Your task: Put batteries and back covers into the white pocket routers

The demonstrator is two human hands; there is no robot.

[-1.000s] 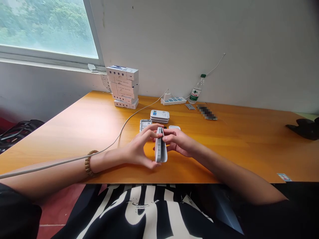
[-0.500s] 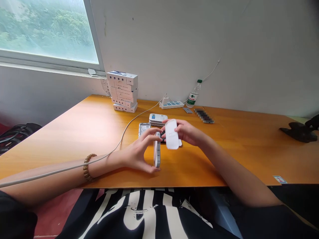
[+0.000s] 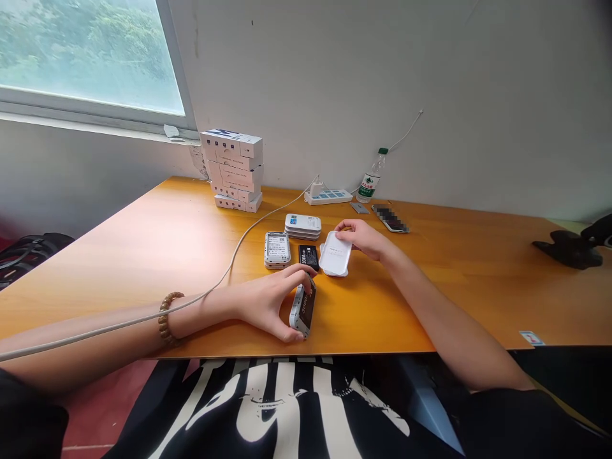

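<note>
Near the front edge of the wooden surface (image 3: 459,274), your left hand (image 3: 268,303) gripped the tilted device (image 3: 305,310) end to end while your right hand (image 3: 364,240) pinched the white cover (image 3: 335,255), both likely light, stiff and slick, best held by their rims.

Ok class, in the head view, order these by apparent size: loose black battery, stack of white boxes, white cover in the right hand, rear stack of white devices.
Stack of white boxes
White cover and rear stack of white devices: too alike to rank; the cover is nearer the camera
Loose black battery
</note>
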